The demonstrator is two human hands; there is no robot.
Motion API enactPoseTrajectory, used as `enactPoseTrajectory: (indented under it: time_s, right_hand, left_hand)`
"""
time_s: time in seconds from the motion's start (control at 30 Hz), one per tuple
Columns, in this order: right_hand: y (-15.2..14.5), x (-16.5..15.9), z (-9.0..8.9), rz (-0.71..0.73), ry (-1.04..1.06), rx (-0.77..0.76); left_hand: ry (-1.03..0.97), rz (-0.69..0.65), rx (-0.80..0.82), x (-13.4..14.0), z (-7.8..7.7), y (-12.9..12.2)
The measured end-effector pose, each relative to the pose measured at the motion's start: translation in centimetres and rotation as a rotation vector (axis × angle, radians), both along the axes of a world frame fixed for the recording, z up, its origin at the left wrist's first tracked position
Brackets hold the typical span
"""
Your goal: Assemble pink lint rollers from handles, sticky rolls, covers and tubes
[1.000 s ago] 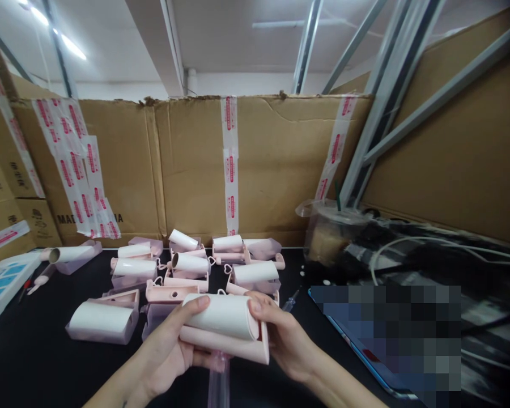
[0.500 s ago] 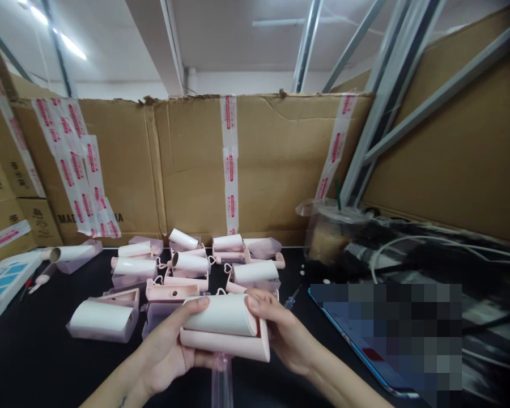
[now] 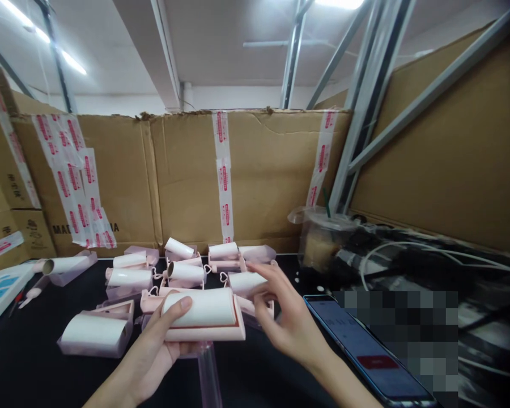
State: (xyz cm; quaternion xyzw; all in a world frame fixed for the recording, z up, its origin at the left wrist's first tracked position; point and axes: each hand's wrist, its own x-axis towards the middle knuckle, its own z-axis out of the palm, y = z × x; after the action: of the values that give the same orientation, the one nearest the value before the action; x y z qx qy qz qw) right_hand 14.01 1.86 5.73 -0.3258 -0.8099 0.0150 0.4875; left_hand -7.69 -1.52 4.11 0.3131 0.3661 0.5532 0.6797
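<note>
My left hand [image 3: 155, 345] is wrapped round a pale pink lint roller [image 3: 206, 309] with a white paper roll, thumb on top and fingers underneath. Below it a clear, pinkish plastic strip [image 3: 209, 374] points down toward me; whether it belongs to this roller I cannot tell. To the right, my right hand [image 3: 291, 317] is off the held roller, its bent fingers spread apart and nothing visible in them. Its fingertips overlap the view of another white roll [image 3: 244, 282]; I cannot tell whether they touch it.
Behind are several pink lint rollers [image 3: 130, 277], some in clear purple covers. One covered roller [image 3: 96, 334] lies front left. A phone [image 3: 374, 351], a drink cup [image 3: 323, 243] and white cables [image 3: 369, 255] are on the right. A cardboard wall [image 3: 187, 170] closes off the back.
My right hand has let go of the lint roller and moved slightly right of it, fingers opening. My left hand still holds the roller. The whole view has shifted a little.
</note>
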Motion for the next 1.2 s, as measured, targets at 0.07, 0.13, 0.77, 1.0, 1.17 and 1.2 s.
enactPoseTrajectory:
  time_s: [0.07, 0.13, 0.77, 1.0, 1.17, 1.2]
  right_hand:
    - [-0.3, -0.4, -0.2, 0.033, -0.219, 0.349]
    - [-0.6, -1.0, -0.4, 0.038, -0.425, 0.642]
    - [-1.4, -1.9, -1.2, 0.064, 0.388, -0.181]
    - [-0.5, -1.8, 0.9, 0.226, 0.967, -0.982]
    - [-0.2, -1.1, 0.5, 0.245, 0.92, -0.783]
    - [-0.3, -1.0, 0.4, 0.236, 0.884, -0.728]
  left_hand:
    - [-0.031, -0.029, 0.032, -0.3, 0.3, 0.0]
    - [-0.088, -0.137, 0.071, -0.7, 0.9, 0.0]
    - [0.606, -0.359, 0.645, -2.3, 3.3, -1.6]
    - [1.689, 0.006, 0.824, -8.0, 1.1, 0.4]
    - [1.757, -0.08, 0.842, -8.9, -0.1, 0.0]
    - [1.748, -0.116, 0.84, -8.6, -0.1, -0.2]
